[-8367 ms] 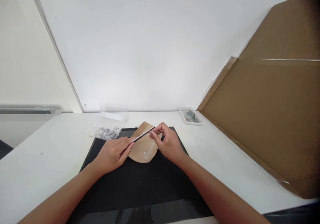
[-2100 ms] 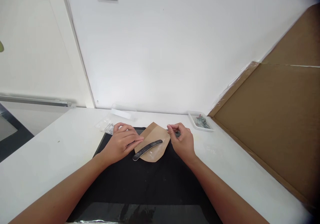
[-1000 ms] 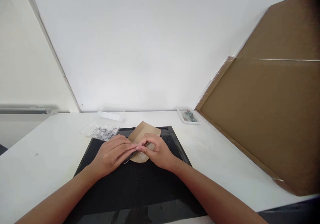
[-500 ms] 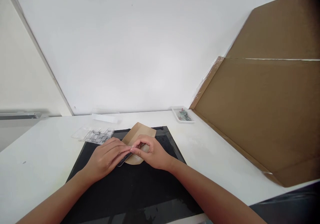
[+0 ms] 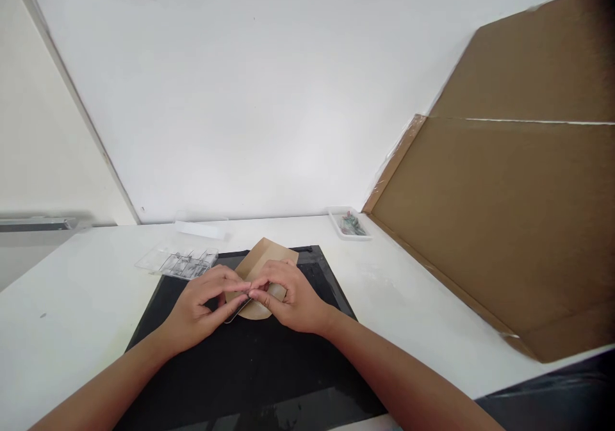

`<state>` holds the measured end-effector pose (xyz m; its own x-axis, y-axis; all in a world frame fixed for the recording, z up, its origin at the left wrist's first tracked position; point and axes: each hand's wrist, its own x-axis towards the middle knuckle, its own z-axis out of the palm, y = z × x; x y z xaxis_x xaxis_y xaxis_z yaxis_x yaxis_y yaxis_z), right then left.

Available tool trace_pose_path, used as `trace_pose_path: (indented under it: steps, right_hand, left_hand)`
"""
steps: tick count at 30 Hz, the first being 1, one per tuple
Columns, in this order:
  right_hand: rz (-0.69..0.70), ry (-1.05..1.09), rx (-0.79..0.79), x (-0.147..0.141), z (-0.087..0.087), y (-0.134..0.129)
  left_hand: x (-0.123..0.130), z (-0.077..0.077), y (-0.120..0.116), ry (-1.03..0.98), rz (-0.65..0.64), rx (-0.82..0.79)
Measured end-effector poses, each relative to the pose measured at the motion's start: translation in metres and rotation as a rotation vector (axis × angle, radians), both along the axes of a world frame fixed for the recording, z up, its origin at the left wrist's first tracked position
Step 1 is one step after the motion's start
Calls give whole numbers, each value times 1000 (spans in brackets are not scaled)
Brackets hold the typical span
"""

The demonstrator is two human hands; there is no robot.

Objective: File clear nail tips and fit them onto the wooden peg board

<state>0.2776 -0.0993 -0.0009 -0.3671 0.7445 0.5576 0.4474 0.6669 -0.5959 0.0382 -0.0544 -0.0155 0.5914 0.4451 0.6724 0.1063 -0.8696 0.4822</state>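
Over a brown paper piece [image 5: 263, 257], my two hands meet, their fingertips almost touching. My left hand [image 5: 199, 309] pinches a thin dark flat strip [image 5: 235, 311] with a pale edge, its lower end showing below the fingers. At the strip's upper end, the thumb and index finger of my right hand [image 5: 293, 298] are pressed together. Whatever lies between those right fingertips is too small and covered to make out. The brown paper, with a pale round patch, lies under the hands on a black mat [image 5: 269, 360].
Left of the mat's far corner is a clear compartment box [image 5: 187, 263] with small pieces inside. Behind it, by the wall, sits a clear lid-like piece [image 5: 202, 228]. A white tray [image 5: 354, 234] holds small greenish items. A cardboard panel [image 5: 494, 226] stands along the right side.
My left thumb has come apart from the palm side, opening a gap below the index finger. The right fingers have shifted slightly at the strip's tip. The view has tilted a little.
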Motion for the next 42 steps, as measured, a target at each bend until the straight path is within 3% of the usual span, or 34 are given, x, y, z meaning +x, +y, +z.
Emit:
trace_pose_path:
  steps: [8,21,27,36,42]
  right_hand:
    - [-149,-103,220,-9,-4,-4]
    - [-192,-79,242,-18,-12,-4]
    - [-78,-61,220,-13,-9,-1]
    - [216,27,9,-1,9,-4]
    - [113,38,26,0,6,-3]
  left_hand:
    - [0,0,2,-16,45,29]
    - [-3,3,-2,84,85,-38]
    - [0,4,-5,93,84,-55]
    - [-2,13,-8,114,-39,-47]
    - [-2,5,-3,78,-14,-59]
